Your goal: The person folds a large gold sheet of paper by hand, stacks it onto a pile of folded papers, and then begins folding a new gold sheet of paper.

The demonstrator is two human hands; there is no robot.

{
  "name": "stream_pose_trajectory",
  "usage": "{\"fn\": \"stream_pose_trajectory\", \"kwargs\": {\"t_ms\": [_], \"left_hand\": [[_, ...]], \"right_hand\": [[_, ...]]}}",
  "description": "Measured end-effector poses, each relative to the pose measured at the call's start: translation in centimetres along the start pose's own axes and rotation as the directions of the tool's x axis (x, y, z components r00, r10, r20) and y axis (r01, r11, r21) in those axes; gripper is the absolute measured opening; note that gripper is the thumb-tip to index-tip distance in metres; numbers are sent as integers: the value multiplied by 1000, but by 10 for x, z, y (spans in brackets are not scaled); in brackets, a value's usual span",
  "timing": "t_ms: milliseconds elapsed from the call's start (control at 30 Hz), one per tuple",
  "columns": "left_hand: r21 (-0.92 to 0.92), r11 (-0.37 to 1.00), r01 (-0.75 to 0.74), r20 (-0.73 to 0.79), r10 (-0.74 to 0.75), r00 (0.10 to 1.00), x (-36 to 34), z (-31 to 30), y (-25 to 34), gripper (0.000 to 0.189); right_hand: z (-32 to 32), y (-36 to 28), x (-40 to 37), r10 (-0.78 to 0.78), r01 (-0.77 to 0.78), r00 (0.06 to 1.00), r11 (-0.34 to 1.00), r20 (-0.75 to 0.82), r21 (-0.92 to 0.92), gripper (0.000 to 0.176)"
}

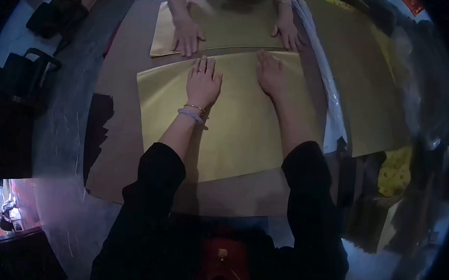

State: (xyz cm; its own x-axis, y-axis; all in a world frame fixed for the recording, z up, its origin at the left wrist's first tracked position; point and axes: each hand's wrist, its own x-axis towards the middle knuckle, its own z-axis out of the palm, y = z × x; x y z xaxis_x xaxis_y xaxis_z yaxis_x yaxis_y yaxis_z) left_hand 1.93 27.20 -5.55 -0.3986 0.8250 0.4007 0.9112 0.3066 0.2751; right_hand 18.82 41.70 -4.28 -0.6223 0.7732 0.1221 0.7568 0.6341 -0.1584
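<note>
A large gold sheet lies flat on brown cardboard in front of me. My left hand rests palm down near its far left part, fingers stretched out, with a ring and bracelets showing. Near the far right corner, my right hand also presses on the sheet, its fingers extended and fairly close together. Beyond it lies a second gold sheet. Another person's two hands, one at the left and one at the right, lie flat on that second sheet.
A rolled length of whitish plastic runs along the cardboard's right side. Farther right is another large gold-brown sheet, with yellow patterned material below it. Dark chairs stand on the floor at the left.
</note>
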Motion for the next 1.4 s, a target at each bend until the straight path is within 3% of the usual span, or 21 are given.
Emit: {"fn": "stream_pose_trajectory", "kwargs": {"t_ms": [167, 233, 267, 367, 400, 500, 600, 633, 733, 800, 900, 1067, 1167, 1267, 1400], "left_hand": [[-3, 1000, 6, -10, -6, 1000, 1, -2, 2, 52], [-23, 1000, 10, -9, -11, 1000, 0, -3, 3, 52], [-43, 999, 12, -7, -13, 1000, 0, -4, 3, 52], [-17, 1000, 0, -31, 0, 1000, 0, -6, 4, 52], [-26, 1000, 4, -18, -4, 1000, 1, -5, 3, 52], [-27, 1000, 6, -14, -6, 1000, 4, -3, 1, 54], [-61, 995, 80, 49, -77, 996, 4, -12, 6, 63], [14, 996, 86, 76, -86, 993, 4, -12, 7, 65], [-20, 990, 137, 125, -134, 983, 3, -18, 4, 69], [-7, 984, 180, 104, -178, 978, 2, -18, -2, 69], [17, 976, 215, 80, -216, 973, 1, -21, -18, 69], [68, 952, 299, 25, -301, 953, -12, -49, -75, 68], [170, 923, 346, -41, -344, 938, -17, -56, -109, 67], [196, 906, 374, 5, -383, 924, -21, -64, -123, 69], [241, 890, 387, 5, -400, 917, -21, -65, -124, 69]], "right_hand": [[-20, 46, -4, 85, -85, 996, 996, 29, -15, 51], [-9, 62, -1, 123, -128, 990, 990, -74, -64, 51], [-1, 68, 3, 126, -126, 985, 992, -116, 10, 51], [-3, 65, 2, 139, -139, 980, 990, -143, 9, 52], [10, 73, 6, 98, -112, 977, 992, -189, -60, 54], [6, 74, 11, 171, -167, 980, 985, -105, 46, 55], [-3, 67, 9, 191, -194, 980, 980, -60, -51, 56], [-3, 65, 13, 218, -221, 975, 971, -40, -92, 57], [-2, 67, 19, 173, -170, 985, 981, 25, -97, 57], [7, 74, 21, 188, -190, 982, 964, -25, -187, 57], [7, 89, 23, 185, -187, 982, 975, -29, -117, 57], [-3, 75, 18, 239, -233, 970, 962, 31, -140, 56], [1, 75, 19, 204, -204, 979, 966, -13, -160, 57], [-6, 73, 16, 239, -232, 970, 964, 38, -132, 57], [-5, 75, 22, 229, -230, 973, 962, -30, -148, 58]]}}
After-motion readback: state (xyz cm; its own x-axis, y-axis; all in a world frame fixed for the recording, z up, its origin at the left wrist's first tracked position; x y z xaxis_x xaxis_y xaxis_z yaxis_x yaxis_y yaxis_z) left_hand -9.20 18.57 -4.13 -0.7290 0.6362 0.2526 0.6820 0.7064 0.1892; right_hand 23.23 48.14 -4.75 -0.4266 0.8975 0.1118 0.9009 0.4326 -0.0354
